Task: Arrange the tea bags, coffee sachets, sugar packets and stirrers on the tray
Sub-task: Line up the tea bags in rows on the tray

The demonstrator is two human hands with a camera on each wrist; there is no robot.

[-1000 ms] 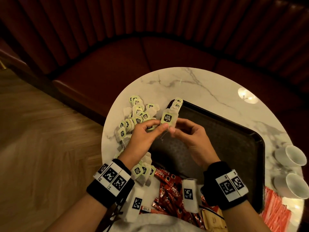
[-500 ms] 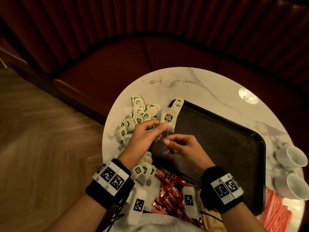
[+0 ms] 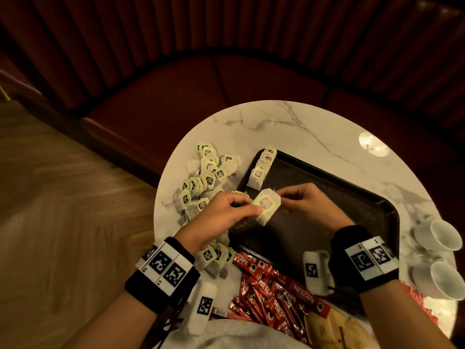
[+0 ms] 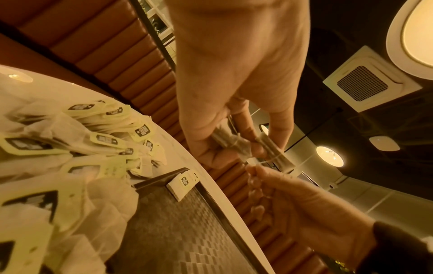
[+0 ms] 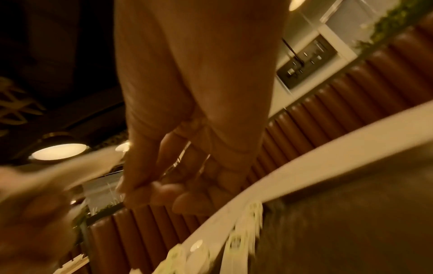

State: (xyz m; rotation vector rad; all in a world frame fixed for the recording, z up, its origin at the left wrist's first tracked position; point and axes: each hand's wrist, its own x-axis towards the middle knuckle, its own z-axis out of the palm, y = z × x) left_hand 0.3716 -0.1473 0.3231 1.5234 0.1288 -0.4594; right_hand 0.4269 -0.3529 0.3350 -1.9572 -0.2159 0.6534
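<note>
A white tea bag with a pale green tag (image 3: 266,205) hangs just above the black tray (image 3: 352,197) near its left rim. My left hand (image 3: 253,205) pinches its left side between thumb and fingers. My right hand (image 3: 281,197) pinches the bag's right corner, where its string comes off. In the left wrist view the tea bag (image 4: 234,142) shows edge-on in my left hand (image 4: 225,153), with the thin string running to my right hand (image 4: 253,170). The right wrist view is blurred; my right hand (image 5: 150,191) has its fingertips pressed together. A short row of tea bags (image 3: 264,165) lies along the tray's far left corner.
A loose pile of tea bags (image 3: 208,177) covers the marble table (image 3: 302,127) left of the tray. Red coffee sachets (image 3: 271,285) and brown packets (image 3: 327,323) lie at the near edge. Two white cups (image 3: 442,235) and red sticks (image 3: 415,298) sit at the right.
The tea bag has come down and toward me from beside the tray's corner and now lies flatter. My right hand has risen from the hanging string to the bag's right corner.
</note>
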